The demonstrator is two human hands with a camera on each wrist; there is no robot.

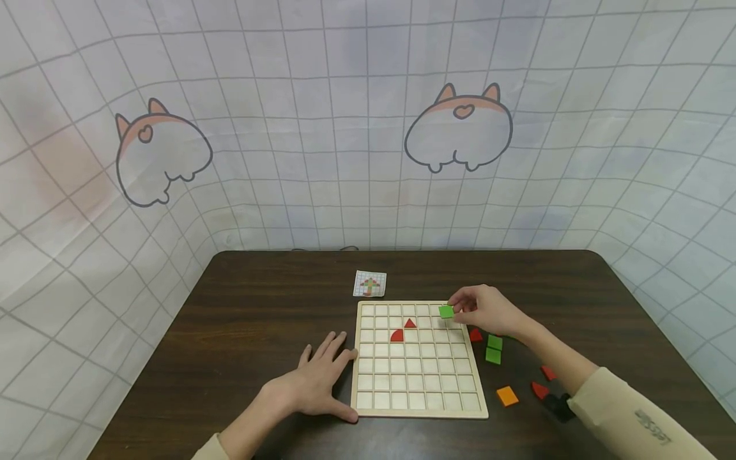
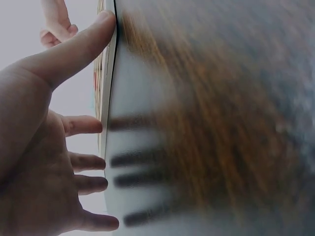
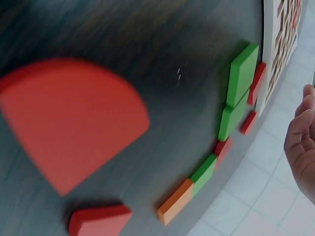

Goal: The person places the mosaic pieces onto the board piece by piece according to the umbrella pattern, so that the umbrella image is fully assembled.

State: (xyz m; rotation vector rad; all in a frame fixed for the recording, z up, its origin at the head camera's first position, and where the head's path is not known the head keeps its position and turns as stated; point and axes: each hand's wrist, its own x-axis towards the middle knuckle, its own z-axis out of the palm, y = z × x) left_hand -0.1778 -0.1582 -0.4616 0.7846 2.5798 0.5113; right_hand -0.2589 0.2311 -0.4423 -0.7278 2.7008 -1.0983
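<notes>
Hovering over the far right cells of a gridded board (image 1: 420,383), a green tile (image 1: 446,312) is pinched by the right hand (image 1: 487,313), head view. A red triangle (image 1: 410,324) and red quarter-round (image 1: 397,335) are set in cells. The board's left edge is touched by the left hand (image 1: 315,383), fingers spread, nothing grasped. Left wrist: bare palm shown, thumb (image 2: 81,46) laid against the board's side. Right wrist: green blocks (image 3: 243,73), an orange block (image 3: 176,202) and red pieces (image 3: 78,118) are scattered on the dark surface (image 3: 182,29); the pinched tile is barely shown.
</notes>
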